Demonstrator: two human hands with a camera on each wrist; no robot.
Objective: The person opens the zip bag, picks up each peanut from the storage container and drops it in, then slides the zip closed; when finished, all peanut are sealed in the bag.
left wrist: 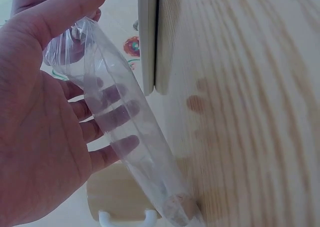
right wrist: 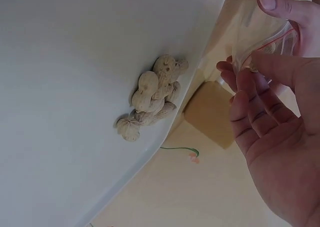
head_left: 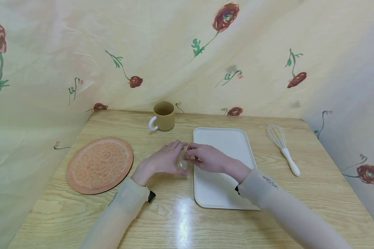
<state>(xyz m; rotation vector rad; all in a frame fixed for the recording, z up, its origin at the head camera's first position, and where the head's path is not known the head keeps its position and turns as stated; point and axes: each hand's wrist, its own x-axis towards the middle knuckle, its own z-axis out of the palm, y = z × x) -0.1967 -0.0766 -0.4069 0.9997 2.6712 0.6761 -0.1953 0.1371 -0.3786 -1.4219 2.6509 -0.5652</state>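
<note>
My left hand (head_left: 166, 159) is around a clear plastic zip bag (left wrist: 132, 122) with a red strip at its mouth. The thumb is near the mouth, and the other fingers show through the plastic. A peanut (left wrist: 179, 209) lies at the bag's bottom. At the mouth my right hand (head_left: 210, 158) pinches a small beige thing, seemingly a peanut (right wrist: 253, 69), mostly covered by its fingers. Several peanuts (right wrist: 150, 94) lie heaped on the white tray (head_left: 224, 188); in the head view my right hand hides them.
A tan mug (head_left: 164, 119) with a white handle stands at the back of the wooden table (head_left: 162, 221). On the left lies a round orange-patterned mat (head_left: 99, 166). A whisk (head_left: 283, 148) with a white handle lies right of the tray. Flowered cloth hangs behind.
</note>
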